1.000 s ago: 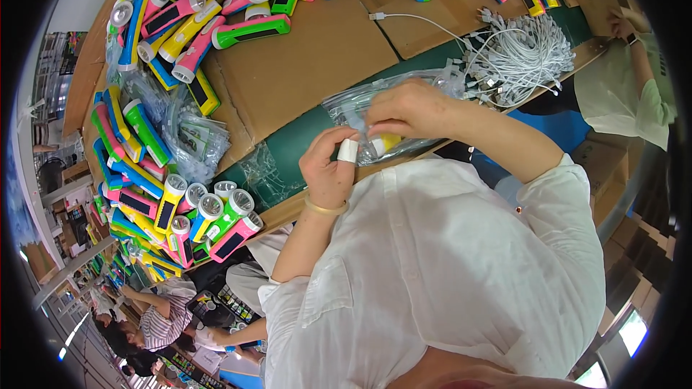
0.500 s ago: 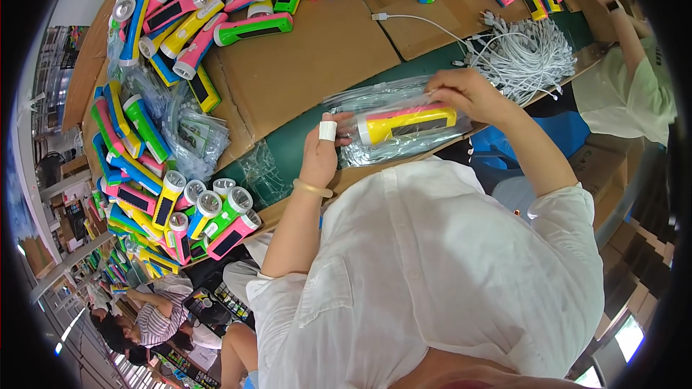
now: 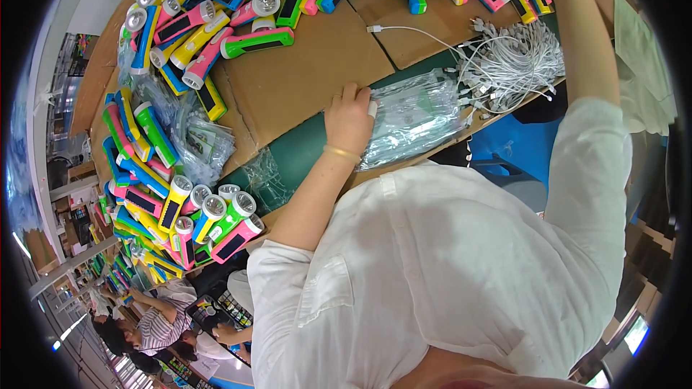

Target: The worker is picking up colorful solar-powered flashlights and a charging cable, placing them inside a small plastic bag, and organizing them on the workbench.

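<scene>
A layered stack of clear plastic bags [image 3: 418, 112] lies along the near edge of the green tabletop. My left hand [image 3: 349, 121] is at the left end of these bags, fingers bent and closed on their edge. White tape wraps one of its fingers, and a pale bangle circles the wrist. My right forearm [image 3: 587, 36] stretches away past the upper right, with its hand outside the picture. Just right of the bags sits a heap of white charging cables [image 3: 512, 65]. One cable plug [image 3: 375, 29] trails onto the cardboard.
Brown cardboard [image 3: 303, 75] covers part of the table. Colourful flashlights [image 3: 194, 43] are piled at the far left, with more along the far edge and near left [image 3: 180, 209]. Loose bags [image 3: 205, 144] lie between piles. Other people [image 3: 162, 324] sit at lower left. A blue stool [image 3: 519, 151] stands right.
The bagged yellow and pink flashlight has left the bag stack and is out of sight. My right arm has swung far forward and right. My left hand has moved onto the bags' left end.
</scene>
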### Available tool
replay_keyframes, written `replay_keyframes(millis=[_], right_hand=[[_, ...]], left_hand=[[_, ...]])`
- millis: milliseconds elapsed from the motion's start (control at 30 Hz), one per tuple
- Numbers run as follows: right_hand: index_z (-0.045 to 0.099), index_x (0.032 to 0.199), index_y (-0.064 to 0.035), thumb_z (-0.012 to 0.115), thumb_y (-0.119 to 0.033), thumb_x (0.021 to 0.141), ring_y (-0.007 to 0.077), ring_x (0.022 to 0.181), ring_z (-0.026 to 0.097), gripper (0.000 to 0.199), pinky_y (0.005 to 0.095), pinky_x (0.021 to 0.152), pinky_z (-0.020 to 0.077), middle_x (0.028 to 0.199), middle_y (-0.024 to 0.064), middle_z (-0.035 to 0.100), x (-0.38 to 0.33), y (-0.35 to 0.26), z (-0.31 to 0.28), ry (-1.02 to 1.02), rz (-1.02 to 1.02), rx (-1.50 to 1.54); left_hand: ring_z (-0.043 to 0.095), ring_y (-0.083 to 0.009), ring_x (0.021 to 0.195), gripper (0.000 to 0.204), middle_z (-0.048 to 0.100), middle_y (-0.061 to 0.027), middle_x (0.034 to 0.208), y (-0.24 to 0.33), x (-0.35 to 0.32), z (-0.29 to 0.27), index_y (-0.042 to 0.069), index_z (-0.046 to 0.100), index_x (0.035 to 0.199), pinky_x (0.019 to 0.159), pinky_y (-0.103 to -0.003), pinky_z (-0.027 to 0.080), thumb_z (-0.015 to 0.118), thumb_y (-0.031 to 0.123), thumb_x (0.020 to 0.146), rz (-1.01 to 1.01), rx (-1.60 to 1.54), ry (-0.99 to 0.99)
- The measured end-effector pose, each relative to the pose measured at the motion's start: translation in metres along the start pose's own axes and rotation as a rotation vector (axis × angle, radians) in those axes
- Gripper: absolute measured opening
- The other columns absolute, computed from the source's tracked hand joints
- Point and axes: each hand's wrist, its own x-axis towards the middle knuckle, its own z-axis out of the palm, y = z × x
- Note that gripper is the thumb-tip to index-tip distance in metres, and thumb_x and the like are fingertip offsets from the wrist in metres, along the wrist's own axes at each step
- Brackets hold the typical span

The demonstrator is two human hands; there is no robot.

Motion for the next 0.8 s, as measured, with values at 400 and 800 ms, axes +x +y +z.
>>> replay_keyframes(millis=[400, 800], right_hand=[[0.069, 0.117, -0.0065, 0.075, -0.013, 0.09, 0.0209, 0.114, 0.066, 0.029, 0.0336, 0.095, 0.0527, 0.112, 0.0084, 0.071, -0.257, 0.045, 0.081, -1.137, -0.061, -0.379], [0.071, 0.096, -0.0075, 0.077, -0.012, 0.082, 0.0309, 0.092, 0.064, 0.015, 0.0418, 0.082, 0.05, 0.095, 0.0064, 0.067, -0.297, 0.103, 0.087, -1.048, -0.484, -0.402]], left_hand=[[0.061, -0.0324, 0.102, 0.019, 0.067, -0.0092, 0.102, 0.003, 0.002, 0.009, 0.006, 0.072, 0.096, 0.091, -0.044, 0.047, 0.074, 0.006, 0.078, 0.083, -0.081, 0.065], [0.065, -0.0314, 0.089, 0.016, 0.071, -0.0098, 0.09, -0.009, -0.026, -0.042, 0.006, 0.07, 0.094, 0.085, -0.041, 0.044, 0.071, 0.001, 0.079, -0.083, -0.277, 0.087]])
